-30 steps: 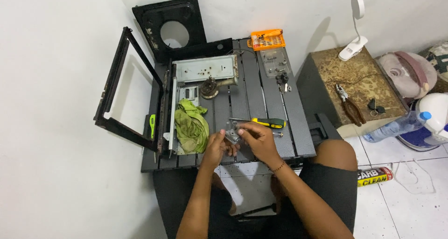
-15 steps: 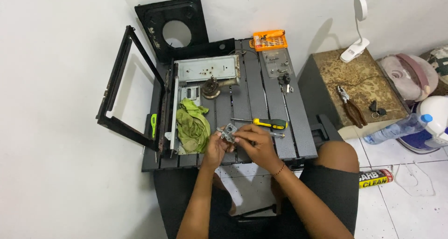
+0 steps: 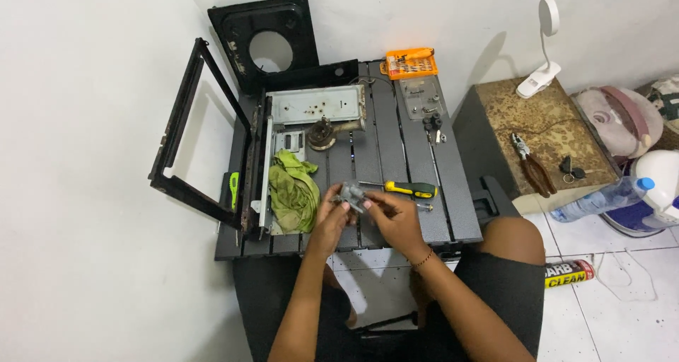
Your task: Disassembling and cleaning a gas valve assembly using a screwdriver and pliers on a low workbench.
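Left hand (image 3: 331, 219): my fingers are closed around a small grey metal part (image 3: 351, 194), held just above the desk (image 3: 396, 132).
Right hand (image 3: 396, 217): my fingertips pinch the same part from its right side; both hands meet on it.
Part's place: over the desk's near edge, between the green cloth (image 3: 293, 192) and the yellow-handled screwdriver (image 3: 407, 189).
Screwdriver: lying flat on the desk, just beyond my right hand.
Far end: an orange bit case (image 3: 410, 63) and a clear tray (image 3: 417, 97) beside it.
Left side: an open metal casing (image 3: 311, 107) and a black frame (image 3: 187, 132) leaning at the wall.
Side stand: pliers (image 3: 534, 167) lie there, well apart from my hands.
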